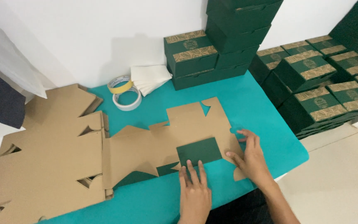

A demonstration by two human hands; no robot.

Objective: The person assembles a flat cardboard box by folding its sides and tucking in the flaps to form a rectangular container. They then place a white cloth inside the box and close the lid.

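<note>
- Fingers of the left hand (194,191) and right hand (251,157) are spread flat, gripping nothing, pressed on the flat box blank (175,139) at lower centre.
- Tape rolls (124,92) and stacked green boxes (212,45) are seen behind on the bench (266,108).

One head cam, looking steeply down and fwd over the teal table (262,108), close range, wall behind.

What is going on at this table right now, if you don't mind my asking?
A person is working a flat cardboard box blank on a teal table. The left hand presses a folded-over green flap, and the right hand flattens the blank's right edge. A stack of unfolded blanks lies to the left. Two tape rolls and white paper sit near the wall, with finished green boxes stacked behind and beside the table.
</note>
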